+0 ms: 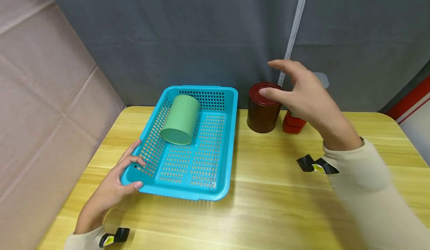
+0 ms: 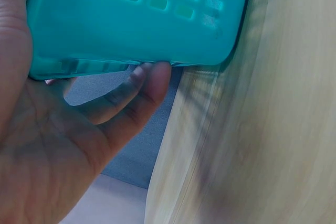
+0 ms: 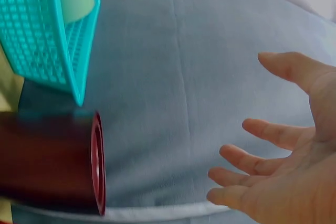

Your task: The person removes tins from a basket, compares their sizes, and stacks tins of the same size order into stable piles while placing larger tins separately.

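Note:
My left hand (image 1: 109,188) grips the near left corner of a blue plastic basket (image 1: 234,130), fingers over the side rim and thumb at the front edge. In the left wrist view, fingers (image 2: 131,100) press against the basket's outer wall. A light green cylindrical canister (image 1: 182,116) lies on its side in the basket's left half. Right of the basket stands a dark red can (image 1: 263,117) with a red lid, upright. My right hand (image 1: 307,95) hovers above and beside this can with fingers spread and nothing in them; the right wrist view shows the can (image 3: 47,161) apart from the fingers.
Partly hidden under my right hand is a red object (image 1: 293,123), right beside the can. A translucent piece (image 1: 321,79) shows behind that hand. The wooden table (image 1: 275,212) ends at a grey curtain (image 1: 188,33), with a pale cloth wall (image 1: 43,104) on the left.

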`<action>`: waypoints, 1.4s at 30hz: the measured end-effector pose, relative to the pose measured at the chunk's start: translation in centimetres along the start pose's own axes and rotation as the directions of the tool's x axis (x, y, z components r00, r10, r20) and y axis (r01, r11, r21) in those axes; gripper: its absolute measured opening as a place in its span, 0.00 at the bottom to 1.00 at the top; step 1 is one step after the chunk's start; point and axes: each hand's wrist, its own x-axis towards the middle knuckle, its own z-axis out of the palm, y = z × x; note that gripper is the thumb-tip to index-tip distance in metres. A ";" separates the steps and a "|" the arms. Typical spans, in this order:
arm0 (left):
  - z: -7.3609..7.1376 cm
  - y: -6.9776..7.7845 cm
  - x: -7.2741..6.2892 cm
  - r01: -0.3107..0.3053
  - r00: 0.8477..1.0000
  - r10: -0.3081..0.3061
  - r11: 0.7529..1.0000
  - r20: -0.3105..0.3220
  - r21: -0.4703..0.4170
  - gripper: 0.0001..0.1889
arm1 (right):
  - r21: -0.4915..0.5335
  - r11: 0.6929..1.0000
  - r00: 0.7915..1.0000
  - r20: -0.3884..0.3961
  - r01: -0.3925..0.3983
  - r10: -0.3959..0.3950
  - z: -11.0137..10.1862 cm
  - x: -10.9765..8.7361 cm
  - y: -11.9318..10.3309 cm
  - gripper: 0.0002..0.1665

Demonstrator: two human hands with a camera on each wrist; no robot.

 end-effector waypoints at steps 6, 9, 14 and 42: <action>0.0 0.0 0.0 0.013 1.000 -0.013 1.000 -0.003 0.002 0.23 | -0.035 0.999 1.000 0.017 0.027 -0.026 2.3 0.5 -1.6 0.41; 0.0 0.0 0.0 0.015 1.000 -0.015 1.000 -0.003 0.004 0.22 | -0.045 0.998 0.999 0.039 0.038 -0.036 3.5 0.9 -2.3 0.41; 0.1 0.0 0.0 0.012 1.000 -0.012 1.000 -0.004 0.009 0.22 | -0.034 0.997 0.994 0.082 0.069 -0.066 5.4 1.8 -3.2 0.42; 0.4 0.2 0.1 0.024 1.000 -0.024 0.999 -0.008 0.047 0.21 | -0.121 0.992 0.988 0.152 0.042 -0.023 16.2 3.6 -9.1 0.48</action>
